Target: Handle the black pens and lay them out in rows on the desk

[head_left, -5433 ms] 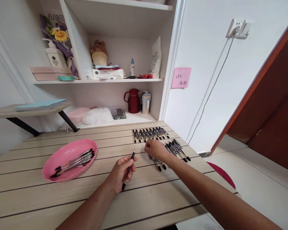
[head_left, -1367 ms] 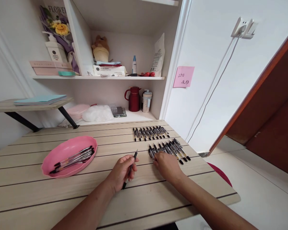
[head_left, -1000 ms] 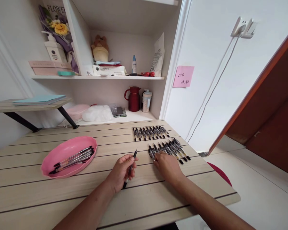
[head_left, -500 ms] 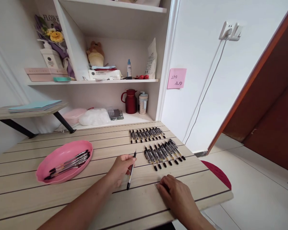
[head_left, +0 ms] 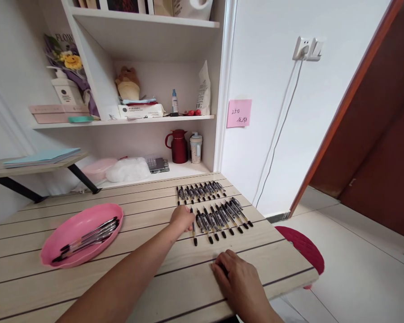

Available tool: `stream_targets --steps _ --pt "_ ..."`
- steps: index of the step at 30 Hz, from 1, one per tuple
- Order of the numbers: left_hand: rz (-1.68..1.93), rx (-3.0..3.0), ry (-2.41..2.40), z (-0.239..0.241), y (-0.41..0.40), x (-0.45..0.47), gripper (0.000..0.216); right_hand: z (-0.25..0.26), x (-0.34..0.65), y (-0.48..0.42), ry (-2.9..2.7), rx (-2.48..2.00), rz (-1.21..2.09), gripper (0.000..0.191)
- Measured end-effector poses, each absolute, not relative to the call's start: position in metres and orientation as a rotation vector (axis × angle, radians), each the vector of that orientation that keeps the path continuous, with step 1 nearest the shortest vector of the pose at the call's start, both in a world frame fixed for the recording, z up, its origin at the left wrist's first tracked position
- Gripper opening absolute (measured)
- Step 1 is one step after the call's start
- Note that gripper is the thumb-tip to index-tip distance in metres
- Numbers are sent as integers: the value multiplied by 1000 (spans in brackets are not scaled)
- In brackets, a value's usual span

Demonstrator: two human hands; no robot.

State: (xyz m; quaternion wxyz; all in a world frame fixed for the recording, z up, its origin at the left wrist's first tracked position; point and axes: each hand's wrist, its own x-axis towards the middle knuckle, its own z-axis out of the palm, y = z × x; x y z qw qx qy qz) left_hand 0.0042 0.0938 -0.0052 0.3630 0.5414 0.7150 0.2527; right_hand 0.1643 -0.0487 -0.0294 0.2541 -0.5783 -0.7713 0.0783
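At the right edge of the left hand (head_left: 182, 219) is a slim pen (head_left: 194, 231), its upper barrel pinched between closed fingers. It looks light and stiff (smooth plastic, I'd guess, so apt to roll or slip), best held mid-barrel, clear of the tip. Right of that hand runs a near row of pens (head_left: 219, 219); beyond, a far row (head_left: 197, 193); left, a pink dish (head_left: 84, 217). The right hand (head_left: 239, 274) rests on the table (head_left: 175, 291), loosely curled; whether it holds anything I cannot tell.
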Motion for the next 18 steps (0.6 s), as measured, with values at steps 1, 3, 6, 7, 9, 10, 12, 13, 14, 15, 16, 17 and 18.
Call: stream_targets --steps 1,3,6,7,9,10,12,13,14,15,16,17,18 --pt "635 1408 1852 -5 96 5 8 -29 164 -49 -2097 -1575 210 20" --pt "611 1430 1871 -5 99 6 10 -28 164 -49 -2099 -1585 202 20" --pt "589 1447 1885 -4 100 9 16 -29 164 -49 -2103 -1587 188 20" --pt "584 1449 1887 -4 99 9 18 -29 164 -49 -2107 -1583 181 20" --pt "580 1450 1887 -4 99 10 23 -31 164 -48 -2116 -1574 169 20" --pt "580 1449 1887 -4 99 10 24 -31 164 -48 -2119 -1572 163 21" --pt "579 1448 1885 -4 98 10 26 -31 164 -48 -2120 -1575 157 21" --pt "579 1448 1884 -4 98 10 27 -31 164 -48 -2120 -1577 157 21" --pt "579 1447 1882 -4 97 9 27 -31 164 -48 -2119 -1579 156 20" --pt "580 1447 1879 -4 97 9 27 -31 164 -48 -2119 -1578 158 20" --pt "581 1446 1875 -4 96 9 27 -30 164 -48 -2120 -1578 161 20" --pt "584 1445 1871 -4 95 10 27 -30 164 -49 -2122 -1580 166 20" --pt "587 1443 1865 -3 94 10 27 -30 164 -49 -2123 -1582 171 20"
